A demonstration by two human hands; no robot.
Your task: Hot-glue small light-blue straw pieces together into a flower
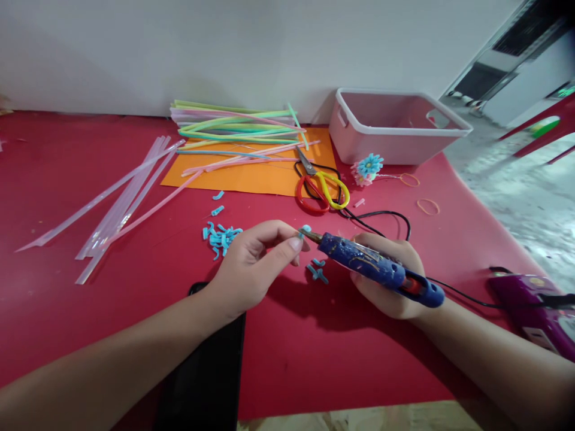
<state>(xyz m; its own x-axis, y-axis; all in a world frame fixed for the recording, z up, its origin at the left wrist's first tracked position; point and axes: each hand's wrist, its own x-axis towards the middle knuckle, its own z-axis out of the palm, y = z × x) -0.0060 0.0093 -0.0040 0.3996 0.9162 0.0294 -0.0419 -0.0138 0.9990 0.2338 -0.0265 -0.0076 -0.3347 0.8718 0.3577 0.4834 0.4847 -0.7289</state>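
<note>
**Nozzle Application at Small Blue Piece**

Nearest, a black phone (209,365) is positioned on the red table (278,371), partly beneath the left forearm. Beyond it, a small blue piece (306,228) is clamped between the thumb and index fingertips of the left hand (249,266); the other fingers are loosely curled. The glue gun (359,254) is gripped by the right hand (402,254), closed around its body, with the nozzle (313,236) directed at the piece. Exact contact is obscured.

The step in hand is judged to be glue application. For the next move, a steady pinch and fine nozzle control appear to be required, with fingertips clear of the likely hot tip.

Loose blue pieces (221,238) are heaped left of the pinch. Farther back, scissors (307,164) are placed partly on an orange sheet (251,179), near a blue-and-pink flower (371,164); a pink basket (381,143) is located behind.
</note>
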